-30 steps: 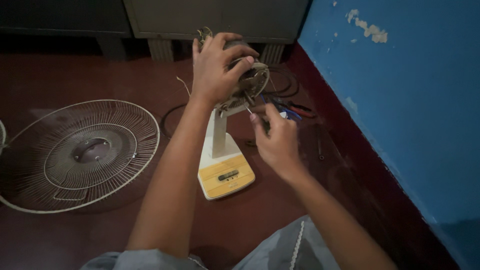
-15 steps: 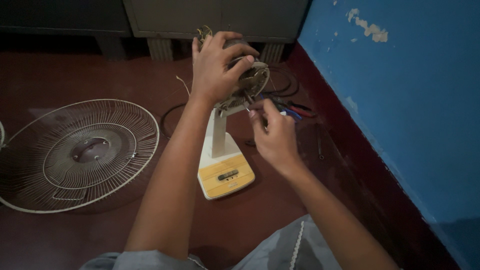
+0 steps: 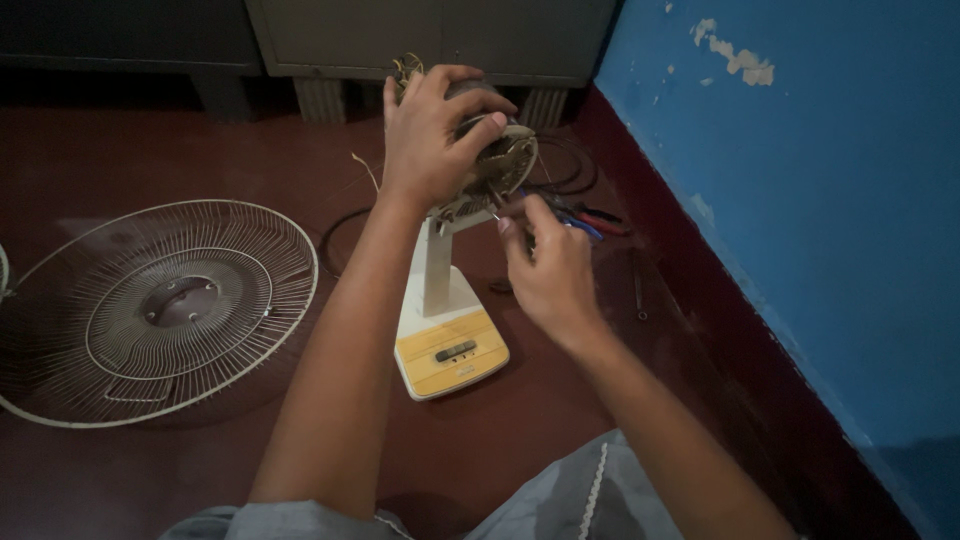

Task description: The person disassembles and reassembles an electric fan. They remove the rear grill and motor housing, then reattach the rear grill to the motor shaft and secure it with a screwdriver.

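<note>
At centre, far side, I see the left hand (image 3: 432,140) clamped w/ all fingers round the bare fan motor (image 3: 490,165) atop its stand (image 3: 445,330), steadying it. Right hand (image 3: 548,272) pinches sth small below the motor; can't tell what. Grille (image 3: 160,305) lies left, out of the way.

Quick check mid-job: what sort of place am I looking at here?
Probably a home or small repair corner, worked on the floor: a dark red floor, a chipped blue painted wall, grey cabinets, and a round white wire fan guard lying beside a stripped cream-and-yellow table fan.
</note>
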